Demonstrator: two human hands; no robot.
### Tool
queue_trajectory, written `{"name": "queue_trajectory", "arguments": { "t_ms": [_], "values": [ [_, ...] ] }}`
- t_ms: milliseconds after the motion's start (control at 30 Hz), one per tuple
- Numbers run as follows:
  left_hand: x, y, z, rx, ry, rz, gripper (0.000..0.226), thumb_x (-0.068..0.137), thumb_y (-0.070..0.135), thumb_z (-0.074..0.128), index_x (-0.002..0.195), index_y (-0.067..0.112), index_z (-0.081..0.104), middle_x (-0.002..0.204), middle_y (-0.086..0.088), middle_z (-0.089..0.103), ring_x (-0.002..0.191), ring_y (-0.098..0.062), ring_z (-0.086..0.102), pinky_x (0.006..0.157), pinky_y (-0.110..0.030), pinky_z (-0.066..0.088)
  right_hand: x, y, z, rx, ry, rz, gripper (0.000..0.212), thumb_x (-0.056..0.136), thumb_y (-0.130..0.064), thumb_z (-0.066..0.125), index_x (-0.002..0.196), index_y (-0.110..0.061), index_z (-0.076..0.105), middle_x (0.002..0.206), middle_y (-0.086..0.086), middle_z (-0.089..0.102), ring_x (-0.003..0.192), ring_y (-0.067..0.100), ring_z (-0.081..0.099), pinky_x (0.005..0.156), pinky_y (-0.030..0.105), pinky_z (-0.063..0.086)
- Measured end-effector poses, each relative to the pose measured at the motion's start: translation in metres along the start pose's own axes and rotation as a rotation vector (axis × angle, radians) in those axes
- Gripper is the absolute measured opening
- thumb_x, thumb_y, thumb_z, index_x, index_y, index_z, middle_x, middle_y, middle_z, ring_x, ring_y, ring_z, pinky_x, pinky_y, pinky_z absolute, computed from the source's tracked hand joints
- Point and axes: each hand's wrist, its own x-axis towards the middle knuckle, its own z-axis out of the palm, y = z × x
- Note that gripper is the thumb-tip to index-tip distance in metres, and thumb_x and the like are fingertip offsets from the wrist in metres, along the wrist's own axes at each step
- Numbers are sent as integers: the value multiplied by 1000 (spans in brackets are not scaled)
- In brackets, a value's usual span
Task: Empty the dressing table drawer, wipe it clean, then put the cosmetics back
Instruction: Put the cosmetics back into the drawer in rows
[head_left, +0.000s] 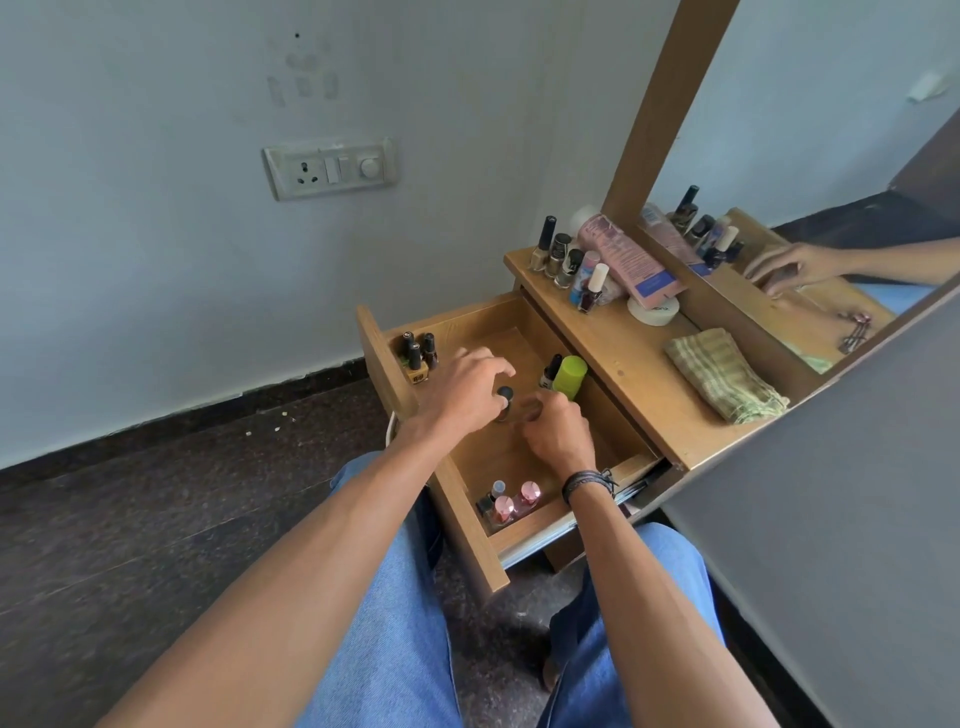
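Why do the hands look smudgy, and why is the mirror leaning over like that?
In the head view, the right hand has smeared fingertips, likely motion blur, so what they hold is unclear; the left hand and the dark-capped bottle it grips look sharper. The wide-angle lens makes the mirror frame lean; light is soft, without glare.

The open drawer (467, 317) has bare floor down its middle. My left hand (467, 395), round a black-capped bottle (504, 396), and my right hand (558, 439) meet there. Dark bottles (415, 353) crowd the far corner, a green-capped bottle (570, 375) stands under the desk (639, 374) edge, and pink-capped bottles (511, 501) block the near corner.
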Motion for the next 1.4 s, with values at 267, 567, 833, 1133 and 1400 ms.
{"name": "queue_trajectory", "arguments": {
  "t_ms": [267,567,833,1133,1400],
  "values": [
    [13,3,13,62,7,25,33,92,19,75,124,18,72,123,-2,68,108,-23,65,80,-30,50,1,3,-2,28,25,49,27,90,-10,57,110,-22,71,109,8,73,100,33,69,83,38,57],
    [61,-12,16,15,60,-60,27,89,16,78,114,11,75,114,-8,73,101,-27,71,87,-36,58,5,6,2,30,1,25,25,90,-12,56,108,-22,70,104,6,73,94,31,70,79,39,59],
    [104,-10,22,-16,135,-115,36,94,15,72,129,10,68,128,-11,69,113,-29,68,96,-42,57,8,6,4,20,-32,20,27,91,-9,54,111,-22,68,107,7,72,96,32,69,74,30,49],
    [108,-17,33,116,210,-69,35,95,9,69,129,4,67,131,-14,66,109,-36,69,88,-44,61,14,5,6,5,-65,12,30,86,-8,56,108,-25,67,102,4,73,95,31,68,77,33,53],
    [105,-18,31,154,238,-66,27,96,8,68,122,3,71,118,-17,71,103,-37,70,85,-45,61,12,3,7,-2,-55,10,27,86,-11,56,104,-26,67,98,3,74,92,30,69,77,38,58]
  ]
}}
